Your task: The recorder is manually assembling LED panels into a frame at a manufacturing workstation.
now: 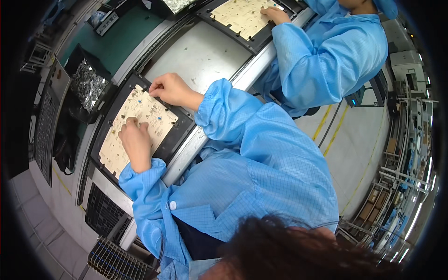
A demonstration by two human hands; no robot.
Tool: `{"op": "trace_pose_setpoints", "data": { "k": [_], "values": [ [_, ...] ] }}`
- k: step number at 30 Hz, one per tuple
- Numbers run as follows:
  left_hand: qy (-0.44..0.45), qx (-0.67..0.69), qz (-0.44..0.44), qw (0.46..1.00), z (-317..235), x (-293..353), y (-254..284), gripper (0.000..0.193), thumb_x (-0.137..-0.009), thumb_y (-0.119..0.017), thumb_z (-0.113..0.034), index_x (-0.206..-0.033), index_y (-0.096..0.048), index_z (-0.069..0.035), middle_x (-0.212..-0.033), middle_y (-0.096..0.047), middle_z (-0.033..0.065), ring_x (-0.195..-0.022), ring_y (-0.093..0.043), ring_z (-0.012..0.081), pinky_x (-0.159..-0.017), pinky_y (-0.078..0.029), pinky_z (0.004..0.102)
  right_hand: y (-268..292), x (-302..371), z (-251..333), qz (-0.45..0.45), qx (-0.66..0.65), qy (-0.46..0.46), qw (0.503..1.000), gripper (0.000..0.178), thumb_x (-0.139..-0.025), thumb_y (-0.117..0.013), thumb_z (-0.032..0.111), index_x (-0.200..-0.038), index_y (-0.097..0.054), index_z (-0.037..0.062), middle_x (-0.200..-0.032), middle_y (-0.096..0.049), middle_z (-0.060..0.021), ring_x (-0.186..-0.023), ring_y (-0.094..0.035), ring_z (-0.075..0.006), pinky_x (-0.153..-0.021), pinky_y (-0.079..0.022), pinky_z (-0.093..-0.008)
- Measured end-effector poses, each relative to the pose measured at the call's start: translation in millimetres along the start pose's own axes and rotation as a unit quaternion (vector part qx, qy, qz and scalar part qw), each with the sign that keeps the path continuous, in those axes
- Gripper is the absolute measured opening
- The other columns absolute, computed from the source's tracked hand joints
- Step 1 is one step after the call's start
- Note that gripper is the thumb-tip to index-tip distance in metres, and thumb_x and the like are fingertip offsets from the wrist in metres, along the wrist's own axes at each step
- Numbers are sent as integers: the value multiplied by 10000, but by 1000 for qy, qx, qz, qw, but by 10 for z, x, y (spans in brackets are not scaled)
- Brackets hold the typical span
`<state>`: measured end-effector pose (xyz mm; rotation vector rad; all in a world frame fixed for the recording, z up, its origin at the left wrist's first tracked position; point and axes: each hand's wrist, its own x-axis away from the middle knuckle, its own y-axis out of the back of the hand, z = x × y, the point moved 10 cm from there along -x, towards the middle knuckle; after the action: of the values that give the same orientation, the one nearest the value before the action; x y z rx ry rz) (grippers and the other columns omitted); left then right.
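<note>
A pale cream circuit board (pixel 112 148) lies in a black frame (pixel 169 148) on the rail line before me. Small dark and blue components stand on it. My left hand (pixel 136 143) bends over the board's middle, its thumb and fingers curled close together at the surface. Whatever sits between those fingertips is hidden. At the board's far right corner, my right hand (pixel 173 90) is closed in a pinch by the frame's edge. Anything in that pinch is too small to make out.
A black bin (pixel 77 58) of shiny silver parts stands beyond the frame, beside a dark panel (pixel 46 126). Metal rails (pixel 189 148) run along my side. To the right, a co-worker in blue (pixel 317 60) reaches over another cream board (pixel 240 18). A slotted rack (pixel 114 261) is lower left.
</note>
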<state>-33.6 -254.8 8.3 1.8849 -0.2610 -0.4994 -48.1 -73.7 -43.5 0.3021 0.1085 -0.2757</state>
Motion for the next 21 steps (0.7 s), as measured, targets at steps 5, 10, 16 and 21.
{"op": "trace_pose_setpoints", "data": {
  "k": [5,10,16,21],
  "values": [
    [38,89,8,995,280,95,-268,79,-752,-571,-38,-765,-572,40,-758,-554,236,-756,-538,414,-687,-415,505,-105,24,31,32,102,31,994,160,-771,-657,106,-896,-735,42,-815,-713,-142,-710,-677,-212,-679,-532,-336],
    [27,92,-36,995,219,-42,-144,130,-782,-628,-87,-782,-669,36,-764,-639,236,-778,-612,412,-744,-491,474,-75,46,201,107,113,-29,987,183,-798,-681,43,-980,-674,22,-734,-679,-60,-660,-611,-91,-592,-486,-243],
    [77,168,-40,982,396,10,-90,132,-769,-585,-45,-736,-655,61,-718,-633,262,-709,-628,415,-699,-512,482,-298,-5,258,134,194,-12,972,149,-762,-689,42,-893,-622,24,-703,-674,-61,-637,-621,-118,-590,-481,-269],
    [138,233,-24,962,578,48,-1,176,-790,-630,-115,-816,-697,45,-730,-675,199,-679,-663,318,-660,-530,371,-345,-17,286,139,238,-16,961,169,-739,-706,64,-883,-624,35,-685,-673,-69,-627,-629,-143,-579,-474,-283]
  ]
}}
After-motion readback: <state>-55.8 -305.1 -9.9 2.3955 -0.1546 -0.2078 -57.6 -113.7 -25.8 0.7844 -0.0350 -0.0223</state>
